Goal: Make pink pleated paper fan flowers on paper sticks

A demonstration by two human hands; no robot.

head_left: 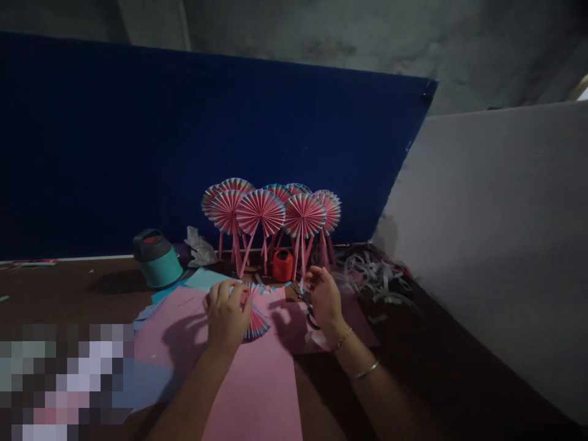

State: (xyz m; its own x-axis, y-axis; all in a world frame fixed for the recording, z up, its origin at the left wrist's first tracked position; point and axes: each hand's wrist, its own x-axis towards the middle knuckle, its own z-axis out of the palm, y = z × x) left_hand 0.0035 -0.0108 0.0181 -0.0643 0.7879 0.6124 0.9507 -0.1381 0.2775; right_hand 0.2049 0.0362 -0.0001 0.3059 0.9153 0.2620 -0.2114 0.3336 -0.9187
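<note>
My left hand [226, 315] is closed around a pleated pink paper fan [255, 323], which it holds just above a pink paper sheet [257, 380]. My right hand [324, 298] hovers to the right of it, fingers curled, near a pair of scissors [307, 304] lying on the table; whether it holds anything I cannot make out. Behind both hands, several finished pink paper fans on sticks [271, 214] lean upright against a dark blue board [184, 141].
A teal container with a dark lid [156, 258] stands at the left, crumpled white paper [200, 247] beside it. A red thread spool [282, 265] sits under the fans. Curled paper strips [376, 278] lie at the right, near a white board [496, 245]. Light blue paper [204, 278] lies under the pink sheet.
</note>
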